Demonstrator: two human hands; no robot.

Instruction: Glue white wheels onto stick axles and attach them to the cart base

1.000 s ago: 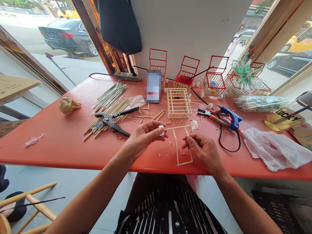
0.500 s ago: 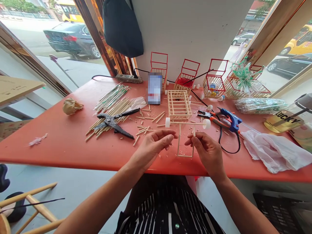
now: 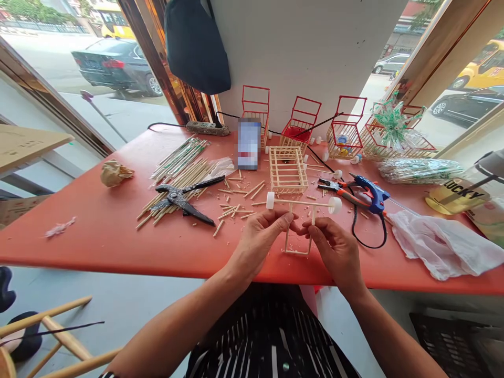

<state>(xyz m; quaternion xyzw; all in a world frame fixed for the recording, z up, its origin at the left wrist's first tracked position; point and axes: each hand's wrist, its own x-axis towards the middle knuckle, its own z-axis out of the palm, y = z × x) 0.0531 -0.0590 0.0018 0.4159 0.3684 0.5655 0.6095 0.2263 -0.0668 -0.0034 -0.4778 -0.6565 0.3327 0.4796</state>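
Between my hands is a small wooden stick frame [image 3: 298, 252], U-shaped, with a thin axle stick across its far end. A white wheel [image 3: 270, 200] caps the axle's left end and another white wheel [image 3: 334, 205] its right end. My left hand [image 3: 262, 239] pinches the frame's left upright between thumb and fingers. My right hand [image 3: 334, 247] grips the right upright the same way. Just beyond stands a stick-built cart basket [image 3: 288, 170] of pale wood. Short cut stick pieces [image 3: 235, 210] and shavings lie around it.
Long-handled cutters [image 3: 185, 198] rest on loose sticks at left. A phone [image 3: 248, 144] stands behind. At right are pliers [image 3: 334, 185], a blue glue gun [image 3: 372, 194] with its cable, and a white plastic bag [image 3: 441, 241]. Red-trimmed carts [image 3: 344, 134] line the wall.
My left hand has moved right and closed on the frame's left upright. My right hand keeps its hold on the other upright; the frame has shifted slightly.
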